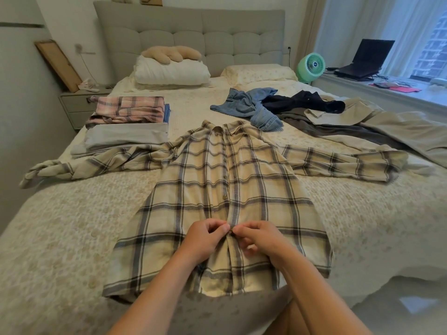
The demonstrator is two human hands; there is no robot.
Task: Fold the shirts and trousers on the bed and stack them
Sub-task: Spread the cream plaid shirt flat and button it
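Observation:
A cream plaid shirt (261,189) lies face up and spread flat on the bed (72,226), sleeves stretched out to both sides. My left hand (205,238) and my right hand (261,238) meet at its button placket near the hem, each pinching the fabric at a button. A stack of folded clothes (128,124), topped by a pink plaid piece, sits at the left. Unfolded blue jeans (249,106), a dark garment (302,102), a grey-brown garment (326,126) and beige trousers (391,126) lie in a heap at the right.
Pillows (169,71) lie against the padded headboard. A nightstand (79,105) stands at the left of the bed. A green fan (310,66) and a laptop (362,59) are on the window ledge at the right. The bed's right edge drops to the floor (399,305).

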